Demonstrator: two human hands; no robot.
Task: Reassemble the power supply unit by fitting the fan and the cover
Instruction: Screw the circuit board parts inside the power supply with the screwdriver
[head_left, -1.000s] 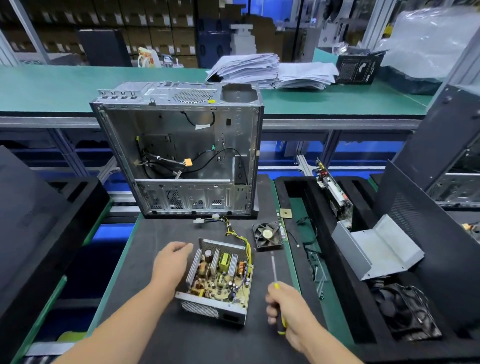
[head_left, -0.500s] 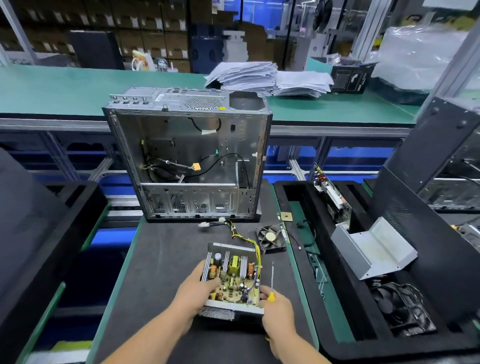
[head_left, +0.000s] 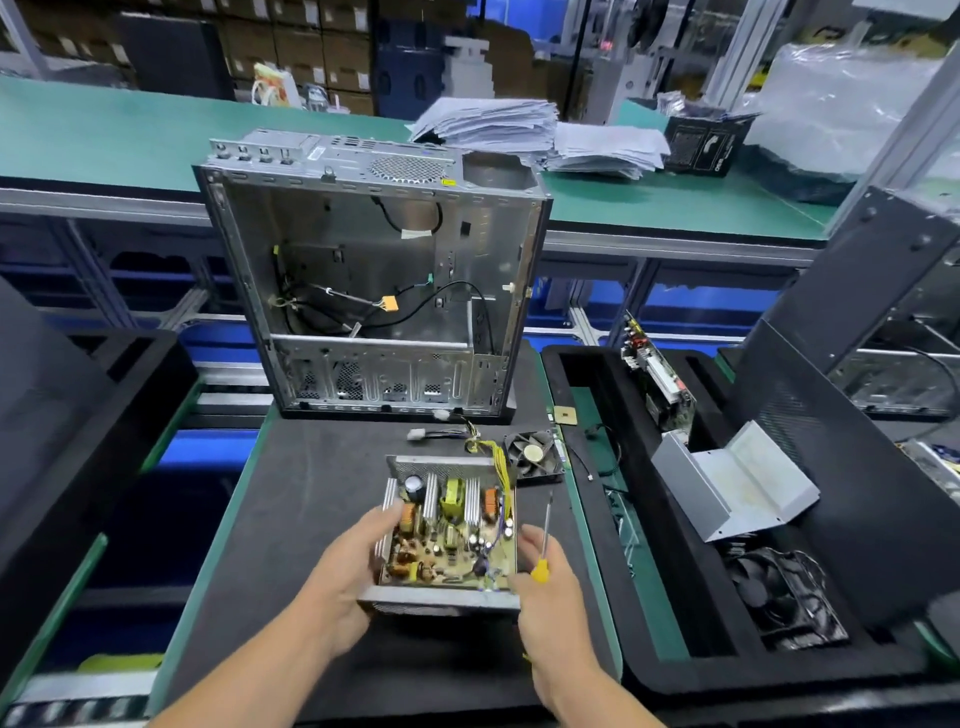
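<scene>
Left hand (head_left: 345, 571) grip holds the open power supply unit (head_left: 451, 535) at its left wall. Right hand (head_left: 545, 587) grip holds a screwdriver (head_left: 543, 545), apparently also steadying the unit's right side. Fan (head_left: 533, 457) lies on tabletop (head_left: 311, 493) beyond.

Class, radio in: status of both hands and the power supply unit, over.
Left hand grips open power supply unit; right hand steadies it, holding screwdriver. Fan loose behind, cover in right tray. Nothing blocking.

Screwdriver (head_left: 543, 540) handle (yellow) mostly hidden
</scene>
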